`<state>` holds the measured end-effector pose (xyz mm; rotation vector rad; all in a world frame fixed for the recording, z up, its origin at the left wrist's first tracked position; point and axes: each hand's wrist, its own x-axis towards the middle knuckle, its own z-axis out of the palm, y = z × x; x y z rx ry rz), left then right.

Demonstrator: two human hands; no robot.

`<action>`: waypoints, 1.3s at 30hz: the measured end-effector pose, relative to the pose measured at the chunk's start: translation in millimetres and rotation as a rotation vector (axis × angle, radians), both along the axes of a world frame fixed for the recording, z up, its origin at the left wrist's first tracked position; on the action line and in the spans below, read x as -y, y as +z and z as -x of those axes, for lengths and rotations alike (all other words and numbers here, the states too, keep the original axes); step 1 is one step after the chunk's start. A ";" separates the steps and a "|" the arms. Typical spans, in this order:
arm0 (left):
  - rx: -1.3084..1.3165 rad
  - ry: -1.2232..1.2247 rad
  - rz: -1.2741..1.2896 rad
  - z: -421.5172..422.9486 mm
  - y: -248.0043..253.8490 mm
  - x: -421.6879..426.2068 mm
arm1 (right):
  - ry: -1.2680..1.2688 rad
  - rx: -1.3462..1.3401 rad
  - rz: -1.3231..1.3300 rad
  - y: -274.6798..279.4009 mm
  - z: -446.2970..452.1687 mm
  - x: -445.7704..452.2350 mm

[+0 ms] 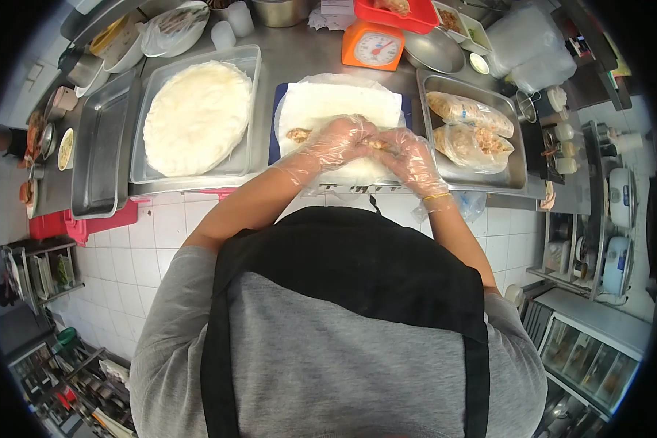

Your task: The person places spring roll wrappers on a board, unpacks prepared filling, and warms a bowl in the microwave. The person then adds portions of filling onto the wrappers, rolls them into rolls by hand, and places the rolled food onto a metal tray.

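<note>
A white wrapper sheet [336,98] lies on a dark blue board [407,109] in front of me. A lump of minced filling [298,135] rests on the sheet at the left, and more filling [378,144] shows between my hands. My left hand [341,142], in a clear plastic glove, has its fingers curled over the filling in the middle. Close against it, my right hand [407,155], gloved too, pinches the filling from the right. Both hands partly hide the filling and the sheet's lower part.
At left, a clear tray [255,66] bears a stack of round white wrappers [197,117], beside a metal tray [98,146]. To the right, another metal tray [518,171] holds filling bags [471,150]. An orange scale [373,45] with a red tray [416,14] stands behind.
</note>
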<state>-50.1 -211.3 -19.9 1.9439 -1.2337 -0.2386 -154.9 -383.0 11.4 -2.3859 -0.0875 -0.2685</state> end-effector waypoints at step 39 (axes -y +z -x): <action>-0.092 0.033 0.034 -22.3 -7.6 -41.0 | 0.098 0.131 0.163 -37.6 -18.1 10.7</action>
